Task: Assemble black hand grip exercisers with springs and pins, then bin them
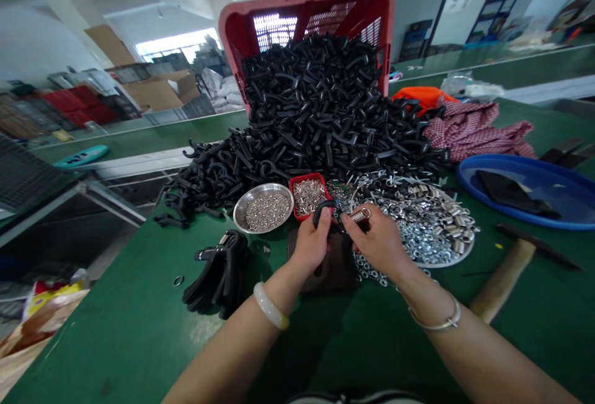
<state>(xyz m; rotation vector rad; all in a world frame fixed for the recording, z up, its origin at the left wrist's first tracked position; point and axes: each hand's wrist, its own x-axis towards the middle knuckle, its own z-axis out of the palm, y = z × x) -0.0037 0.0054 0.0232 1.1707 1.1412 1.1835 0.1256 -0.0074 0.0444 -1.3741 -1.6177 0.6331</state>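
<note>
forearms (pixel 237 345) — left hand (pixel 311 241) holds black part (pixel 321 208), right hand (pixel 380 240) spring (pixel 361 215).

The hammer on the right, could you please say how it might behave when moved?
The hammer would probably feel head-heavy, its long dark head looking metal. Its thick wooden handle suggests stiffness, and the crosswise head should discourage rolling.

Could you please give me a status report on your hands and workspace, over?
Left hand: grip on black curved part. Right hand: grip on spring. Possible obstacle: hammer, partly hidden by right forearm.
</note>
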